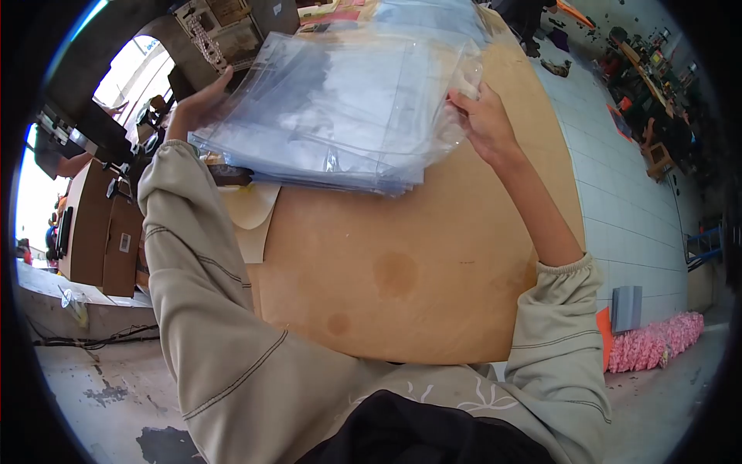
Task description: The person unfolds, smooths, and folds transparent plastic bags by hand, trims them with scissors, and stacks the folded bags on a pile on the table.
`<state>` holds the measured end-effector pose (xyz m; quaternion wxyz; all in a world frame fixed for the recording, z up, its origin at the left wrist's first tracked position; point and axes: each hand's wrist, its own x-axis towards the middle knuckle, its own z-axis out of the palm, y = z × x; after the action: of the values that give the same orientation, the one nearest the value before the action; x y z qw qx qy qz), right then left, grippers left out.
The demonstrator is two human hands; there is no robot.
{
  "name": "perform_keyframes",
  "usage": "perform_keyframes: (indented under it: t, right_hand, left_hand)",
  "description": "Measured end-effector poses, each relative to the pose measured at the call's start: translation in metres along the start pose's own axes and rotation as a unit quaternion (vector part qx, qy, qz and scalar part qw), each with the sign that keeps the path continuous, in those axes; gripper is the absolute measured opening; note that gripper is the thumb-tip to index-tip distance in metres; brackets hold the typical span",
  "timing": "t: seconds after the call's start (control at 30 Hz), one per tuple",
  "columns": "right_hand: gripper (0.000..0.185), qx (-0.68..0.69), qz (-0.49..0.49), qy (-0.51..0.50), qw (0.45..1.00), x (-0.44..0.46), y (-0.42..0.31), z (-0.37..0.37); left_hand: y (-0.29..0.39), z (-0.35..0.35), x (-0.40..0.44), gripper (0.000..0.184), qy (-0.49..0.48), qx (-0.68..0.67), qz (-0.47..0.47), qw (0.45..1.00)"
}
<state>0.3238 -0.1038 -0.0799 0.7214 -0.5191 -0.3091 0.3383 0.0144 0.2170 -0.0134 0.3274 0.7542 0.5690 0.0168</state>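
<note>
A thick stack of clear plastic sheets or sleeves (332, 116) is held up over the brown-covered table (348, 255), its near edge tilted toward me. My left hand (202, 104) grips the stack's left side, with part of the fingers hidden by the plastic. On the right edge, my right hand (485, 120) pinches the plastic between thumb and fingers. Light glares off the sheets, so I cannot tell whether they are flat sheets or open bags.
More bluish plastic (433, 19) lies at the table's far end. Left stands a cardboard box (100, 232); a pale paper piece (251, 220) lies at the table's left edge. On the right floor is a pink fluffy bundle (657, 340). Other people (668, 139) are at far right.
</note>
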Motion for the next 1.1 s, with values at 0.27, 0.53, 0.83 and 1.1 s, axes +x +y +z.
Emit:
perform_keyframes:
  t: [0.27,0.53,0.83,1.1]
  right_hand:
    - [0.050,-0.210,0.013,-0.046,0.976,0.009,-0.006,0.001]
    - [0.073,-0.092,0.105,-0.115,0.984,0.025,-0.008,0.001]
    - [0.058,0.109,0.208,-0.122,0.964,0.025,0.015,-0.010]
    - [0.049,0.120,0.231,-0.060,0.964,0.017,0.004,-0.032]
  left_hand:
    - [-0.024,0.024,0.034,0.083,-0.187,-0.228,0.040,0.955]
    - [-0.036,0.017,0.062,0.078,-0.129,-0.045,0.111,0.984]
    - [-0.001,0.026,0.024,0.107,-0.219,-0.045,0.054,0.973]
    - [0.016,0.059,0.002,0.111,-0.138,-0.052,0.107,0.983]
